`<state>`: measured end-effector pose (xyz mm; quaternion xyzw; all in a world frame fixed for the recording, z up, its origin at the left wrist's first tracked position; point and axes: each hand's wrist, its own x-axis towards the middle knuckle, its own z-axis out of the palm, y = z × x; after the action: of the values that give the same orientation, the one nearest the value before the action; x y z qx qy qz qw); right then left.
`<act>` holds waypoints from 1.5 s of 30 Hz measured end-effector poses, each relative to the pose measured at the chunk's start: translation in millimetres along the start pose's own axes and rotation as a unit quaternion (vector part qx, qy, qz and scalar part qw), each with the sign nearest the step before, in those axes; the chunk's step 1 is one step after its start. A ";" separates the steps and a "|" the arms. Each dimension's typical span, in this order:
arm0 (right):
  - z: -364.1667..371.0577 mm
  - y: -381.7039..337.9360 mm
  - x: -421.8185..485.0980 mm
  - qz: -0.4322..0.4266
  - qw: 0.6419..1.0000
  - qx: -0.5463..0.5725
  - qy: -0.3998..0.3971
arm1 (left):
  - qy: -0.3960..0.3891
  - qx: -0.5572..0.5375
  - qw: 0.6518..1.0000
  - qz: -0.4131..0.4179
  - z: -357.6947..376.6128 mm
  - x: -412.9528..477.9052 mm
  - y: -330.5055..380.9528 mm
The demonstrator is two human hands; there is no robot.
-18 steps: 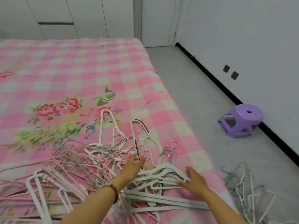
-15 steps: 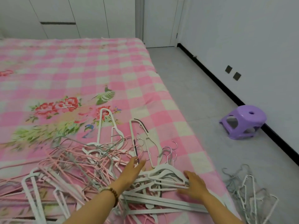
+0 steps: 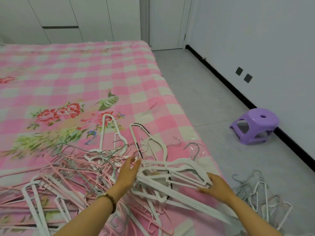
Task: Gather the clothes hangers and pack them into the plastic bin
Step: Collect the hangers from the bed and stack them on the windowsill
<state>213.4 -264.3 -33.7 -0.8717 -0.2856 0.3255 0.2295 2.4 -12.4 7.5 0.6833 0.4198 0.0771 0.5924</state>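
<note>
A tangle of pink, white and grey clothes hangers (image 3: 71,169) lies on the near part of the bed. On its right side is a stack of white hangers (image 3: 172,174). My left hand (image 3: 128,171) presses against the stack's left end with straight fingers; a bead bracelet is on that wrist. My right hand (image 3: 216,186) grips the stack's right end, fingers over the hanger tips and thumb below. No plastic bin is in view.
The bed (image 3: 85,79) has a pink checked, flowered sheet, and its right edge runs beside my right arm. More hangers (image 3: 255,195) lie on the grey floor by the bed. A purple stool (image 3: 254,126) stands by the wall. White wardrobes and a door are at the back.
My right hand has slid to the right end of the white stack and closed on it. The stack has shifted slightly right. My left hand stays at its left end.
</note>
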 end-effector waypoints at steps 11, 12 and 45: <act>7.7 -13.0 -1.7 0.075 0.934 0.339 0.082 | -0.103 -0.122 0.971 -0.177 34.7 15.6 -3.3; 13.4 -16.7 1.7 0.082 0.923 0.366 0.092 | -0.106 -0.146 0.966 -0.184 42.9 16.8 -3.2; 51.2 -93.3 116.5 -0.014 0.950 0.297 0.093 | -0.136 -0.270 0.939 -0.161 82.4 86.1 6.5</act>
<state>217.9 -109.7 -64.9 -0.7862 -0.1656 0.3094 0.5086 110.0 -16.2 -44.2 0.4247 0.4035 -0.0024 0.8104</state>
